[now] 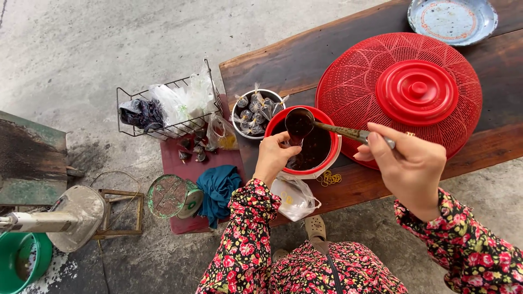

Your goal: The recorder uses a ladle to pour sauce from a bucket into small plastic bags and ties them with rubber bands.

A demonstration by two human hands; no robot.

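Note:
My right hand grips the handle of a metal ladle full of dark liquid, held over a red-rimmed pot of the same liquid on a dark wooden table. Over the pot's near left rim, my left hand pinches a small clear bag, mostly hidden, just under the ladle. A metal bowl of tied, filled little bags stands left of the pot. Yellow rubber bands lie by the pot's near side.
A red mesh food cover with a red lid on top lies right of the pot; a blue enamel plate sits beyond. A wire basket, teal cloth and round sieve rest on a red stool. A plastic bag hangs at the table edge.

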